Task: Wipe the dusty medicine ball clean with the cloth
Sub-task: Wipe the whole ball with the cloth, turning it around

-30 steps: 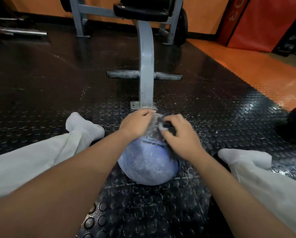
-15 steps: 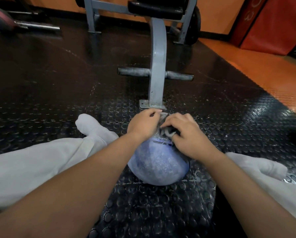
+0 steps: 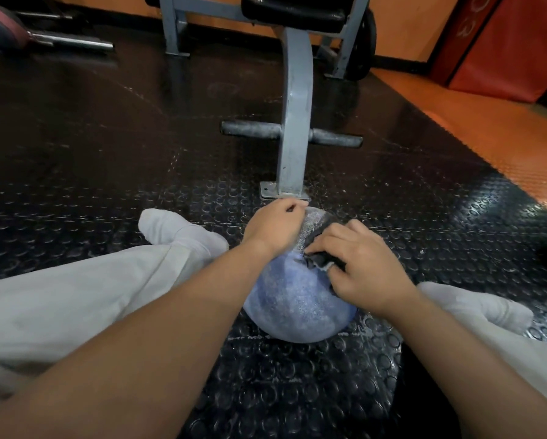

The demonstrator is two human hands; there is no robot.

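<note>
A blue medicine ball (image 3: 294, 305), mottled with pale dust, rests on the black studded floor between my legs. My left hand (image 3: 273, 228) lies curled over the ball's upper left side and steadies it. My right hand (image 3: 360, 261) presses a dark grey cloth (image 3: 321, 261) against the top right of the ball, fingers bent over the cloth. Most of the cloth is hidden under that hand; only a crumpled edge shows. The far side of the ball is out of sight.
A grey metal bench post (image 3: 292, 122) with a floor plate and crossbar stands just beyond the ball. My white-trousered legs and socks (image 3: 173, 229) flank the ball. A barbell (image 3: 72, 39) lies far left. Orange flooring (image 3: 487, 131) and a red pad (image 3: 503, 42) are at right.
My right hand has slid the cloth down and to the right over the ball's top. My left hand stays in the same grip on the ball. The view has shifted slightly left.
</note>
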